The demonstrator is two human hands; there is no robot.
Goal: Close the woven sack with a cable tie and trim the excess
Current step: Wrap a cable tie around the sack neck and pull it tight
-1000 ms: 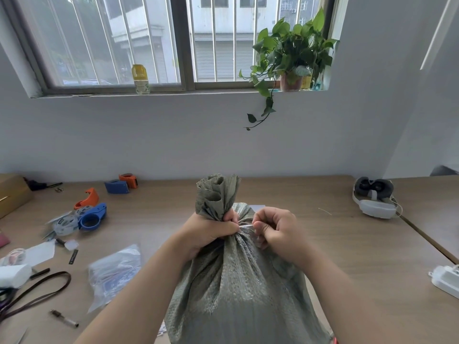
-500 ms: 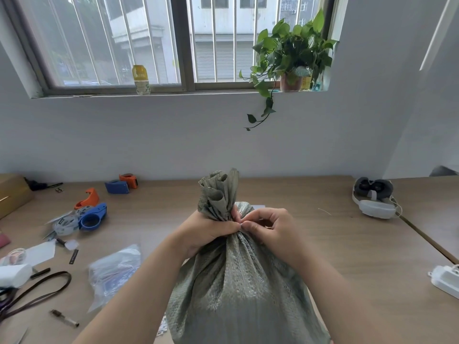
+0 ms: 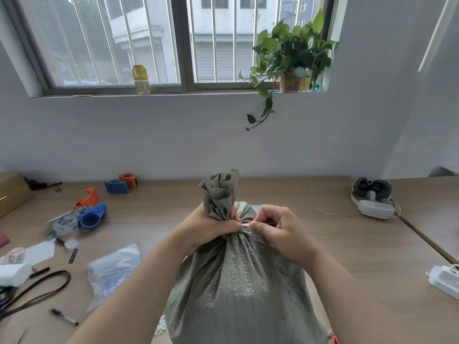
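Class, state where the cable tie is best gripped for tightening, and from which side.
Pinch its free tail close to the sack neck, from the right: the tie runs sideways out of the neck toward the right hand, while the left hand grips the neck's left side.

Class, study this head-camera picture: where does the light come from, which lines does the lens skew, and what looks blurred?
Head view: daylight comes through the barred window behind the wooden desk; head view: the wide lens splays the window's outer bars; head view: the clear plastic bag at left looks smeared, while the grey-green woven sack and thin white cable tie are sharp.
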